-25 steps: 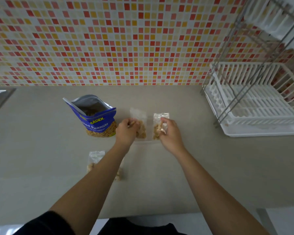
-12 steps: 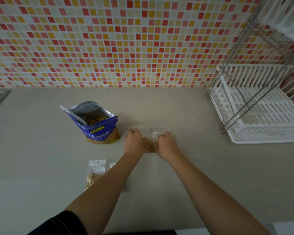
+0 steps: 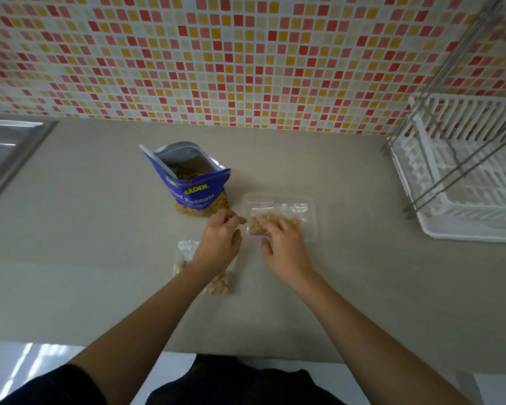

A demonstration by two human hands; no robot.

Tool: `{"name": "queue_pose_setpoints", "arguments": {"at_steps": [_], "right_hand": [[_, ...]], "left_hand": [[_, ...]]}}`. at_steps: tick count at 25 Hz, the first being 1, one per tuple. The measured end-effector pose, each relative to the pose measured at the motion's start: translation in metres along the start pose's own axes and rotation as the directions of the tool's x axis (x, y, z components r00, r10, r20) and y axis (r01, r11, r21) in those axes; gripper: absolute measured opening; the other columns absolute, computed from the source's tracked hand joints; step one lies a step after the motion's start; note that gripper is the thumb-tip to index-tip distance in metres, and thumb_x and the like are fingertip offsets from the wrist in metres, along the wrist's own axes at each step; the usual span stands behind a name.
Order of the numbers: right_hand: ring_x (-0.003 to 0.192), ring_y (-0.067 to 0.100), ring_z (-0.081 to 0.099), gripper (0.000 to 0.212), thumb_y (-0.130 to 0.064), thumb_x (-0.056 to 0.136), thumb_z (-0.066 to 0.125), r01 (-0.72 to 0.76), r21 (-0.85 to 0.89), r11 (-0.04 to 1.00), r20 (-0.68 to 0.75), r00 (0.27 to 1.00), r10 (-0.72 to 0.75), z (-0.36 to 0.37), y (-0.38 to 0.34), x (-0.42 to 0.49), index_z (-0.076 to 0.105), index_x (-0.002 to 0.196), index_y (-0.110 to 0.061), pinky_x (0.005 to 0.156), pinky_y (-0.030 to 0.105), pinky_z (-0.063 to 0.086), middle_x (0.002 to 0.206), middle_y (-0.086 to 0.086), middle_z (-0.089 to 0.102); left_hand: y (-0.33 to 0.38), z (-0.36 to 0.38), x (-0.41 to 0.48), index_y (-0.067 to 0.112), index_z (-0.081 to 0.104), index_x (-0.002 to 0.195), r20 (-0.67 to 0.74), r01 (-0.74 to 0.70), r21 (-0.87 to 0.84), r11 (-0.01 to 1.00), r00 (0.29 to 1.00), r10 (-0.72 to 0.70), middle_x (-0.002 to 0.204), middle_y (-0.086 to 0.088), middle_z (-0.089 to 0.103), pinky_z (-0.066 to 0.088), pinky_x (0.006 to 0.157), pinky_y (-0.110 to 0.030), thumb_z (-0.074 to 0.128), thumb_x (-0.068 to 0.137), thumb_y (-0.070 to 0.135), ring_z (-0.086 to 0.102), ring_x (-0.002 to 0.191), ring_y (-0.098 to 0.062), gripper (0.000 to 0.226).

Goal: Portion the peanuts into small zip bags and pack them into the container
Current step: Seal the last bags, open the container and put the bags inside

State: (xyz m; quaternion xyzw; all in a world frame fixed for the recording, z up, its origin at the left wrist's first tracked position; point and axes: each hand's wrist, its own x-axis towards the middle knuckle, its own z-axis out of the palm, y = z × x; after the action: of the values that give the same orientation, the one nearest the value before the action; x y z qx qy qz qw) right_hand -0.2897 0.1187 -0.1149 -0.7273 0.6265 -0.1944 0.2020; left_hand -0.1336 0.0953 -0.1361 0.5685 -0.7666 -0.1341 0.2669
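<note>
A clear plastic container [image 3: 311, 200] lies on the grey counter with two small zip bags of peanuts [image 3: 259, 222] side by side in it. My right hand [image 3: 284, 247] rests on the near edge of the container, fingers on the bags. My left hand [image 3: 221, 241] hovers just left of the container, fingers loosely apart and holding nothing. An open blue peanut bag [image 3: 193, 182] stands behind my left hand. Two more filled zip bags [image 3: 219, 283] lie on the counter, partly hidden under my left wrist.
A white dish rack [image 3: 462, 182] with a metal frame stands at the right. A steel sink edge [image 3: 9, 147] shows at the far left. The tiled wall runs along the back of the counter [image 3: 100, 258].
Both hands lowered two zip bags of peanuts into the container. My left hand has since let go and drawn back to the left; my right hand stays on the bags.
</note>
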Motion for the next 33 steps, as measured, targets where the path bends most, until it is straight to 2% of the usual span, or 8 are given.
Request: {"name": "queue_pose_setpoints", "arguments": {"at_steps": [4,7,10,14,21,25,29,33], "right_hand": [[0.102,0.032,0.050,0.031,-0.025,0.086,0.058,-0.055,0.095,0.994,0.168,0.985,0.039,0.047,-0.028,-0.027,0.051,0.114,-0.014,0.089,0.036,0.041,0.114,0.014,0.045],[0.110,0.030,0.043,0.039,-0.029,0.083,0.063,-0.184,0.177,0.967,0.195,0.969,0.149,0.073,-0.045,-0.039,0.049,0.118,-0.018,0.096,0.032,0.038,0.116,0.016,0.040],[0.106,0.030,0.049,0.038,-0.018,0.081,0.064,-0.217,0.247,0.944,0.165,0.970,0.180,0.082,-0.052,-0.044,0.054,0.117,-0.017,0.090,0.024,0.035,0.119,0.016,0.041],[0.110,0.027,0.052,0.042,-0.009,0.078,0.065,-0.242,0.290,0.926,0.194,0.962,0.191,0.084,-0.045,-0.047,0.059,0.120,-0.015,0.092,0.020,0.033,0.121,0.013,0.051],[0.109,0.018,0.055,0.044,-0.005,0.079,0.066,-0.176,0.339,0.924,0.037,0.984,0.173,0.073,-0.010,-0.082,0.058,0.121,-0.015,0.093,0.020,0.039,0.120,0.003,0.053],[0.102,0.016,0.059,0.047,0.005,0.075,0.064,-0.143,0.445,0.884,-0.094,0.974,0.205,0.054,0.013,-0.092,0.059,0.118,-0.014,0.094,0.034,0.050,0.113,-0.004,0.051],[0.104,0.023,0.056,0.047,0.009,0.078,0.058,-0.114,0.457,0.882,-0.244,0.938,0.248,0.015,0.029,-0.061,0.055,0.122,-0.008,0.095,0.035,0.049,0.114,-0.005,0.044],[0.103,0.028,0.053,0.048,0.008,0.081,0.051,-0.250,0.331,0.910,-0.197,0.925,0.326,-0.018,0.038,-0.006,0.048,0.128,-0.001,0.091,0.013,0.032,0.125,0.018,0.045]], "left_hand": [[-0.047,-0.026,-0.049,0.006,0.069,0.100,-0.019,0.249,0.111,0.962,0.969,-0.248,0.105,-0.023,0.060,0.047,0.088,-0.043,0.060,0.078,0.004,0.055,0.097,-0.043,0.024],[-0.059,-0.040,-0.068,0.011,0.057,0.122,0.169,0.457,0.200,0.867,0.855,-0.490,0.113,-0.022,0.059,0.036,0.097,-0.041,0.053,0.084,0.025,0.046,0.115,-0.039,0.041],[-0.057,-0.041,-0.078,0.012,0.055,0.124,0.281,0.551,0.010,0.834,0.799,-0.532,0.102,-0.023,0.061,0.042,0.089,-0.033,0.059,0.074,0.030,0.050,0.108,-0.036,0.054],[-0.044,-0.039,-0.085,0.015,0.057,0.115,0.339,0.722,-0.266,0.639,0.691,-0.639,0.101,-0.013,0.056,0.047,0.079,-0.030,0.070,0.073,0.007,0.056,0.095,-0.028,0.045],[-0.006,-0.019,-0.094,0.017,0.055,0.120,0.373,0.532,-0.178,0.828,0.815,-0.444,0.104,-0.003,0.048,0.045,0.086,-0.022,0.071,0.072,0.008,0.058,0.093,-0.021,0.051],[0.022,-0.013,-0.082,0.021,0.058,0.114,0.436,0.530,-0.376,0.761,0.825,-0.359,0.095,0.002,0.062,0.051,0.083,-0.026,0.073,0.072,0.006,0.063,0.084,-0.016,0.047],[0.041,-0.015,-0.034,0.015,0.056,0.121,0.304,0.463,-0.541,0.702,0.886,-0.349,0.093,0.001,0.062,0.049,0.084,-0.024,0.065,0.078,-0.003,0.060,0.086,-0.015,0.047],[0.054,-0.005,0.027,0.011,0.051,0.127,0.304,0.512,-0.506,0.694,0.859,-0.412,0.107,-0.005,0.058,0.046,0.074,-0.021,0.055,0.082,-0.003,0.057,0.091,-0.017,0.047]]}}
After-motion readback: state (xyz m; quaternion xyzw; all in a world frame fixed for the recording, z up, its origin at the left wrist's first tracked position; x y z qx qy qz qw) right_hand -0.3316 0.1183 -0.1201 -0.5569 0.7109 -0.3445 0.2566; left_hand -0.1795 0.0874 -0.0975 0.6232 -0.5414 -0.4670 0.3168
